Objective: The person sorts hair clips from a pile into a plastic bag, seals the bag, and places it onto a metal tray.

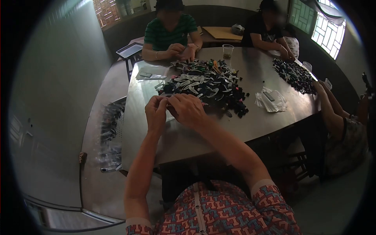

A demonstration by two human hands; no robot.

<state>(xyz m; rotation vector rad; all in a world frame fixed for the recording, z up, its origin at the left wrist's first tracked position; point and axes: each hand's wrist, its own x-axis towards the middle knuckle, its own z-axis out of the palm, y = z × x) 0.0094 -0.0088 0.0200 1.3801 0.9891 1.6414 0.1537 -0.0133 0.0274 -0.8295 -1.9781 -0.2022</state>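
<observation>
Pinching with fingertips (166,102) of left hand (156,114) and right hand (190,111), tip to tip, both curled nearly shut. Not seeing what is being gripped: too small, hidden under the knuckles. Hovering low over grey metal table (188,137), toward its 6 o'clock edge. Lying just beyond, at 1 o'clock of the hands: big heap of small black and white plastic pieces (209,84), near edge almost touching the right knuckles.

Judging the handling: probably working best keeping the pinch low and close to the heap, so anything slipping is landing on the table and not the floor; steadying the wrists on the table; turning with fingertips only.

Counting two heaps, the second being a darker heap (294,74) at 2 o'clock. Counting two bags: crumpled clear plastic bag (270,100) at 3 o'clock of the big heap, flat clear plastic bag (150,74) at 10 o'clock. Counting one clear plastic cup (227,50) at 12 o'clock, one grey tray (129,50) off the table at 10 o'clock, and three co-workers. Loose pieces: too many for counting.
</observation>
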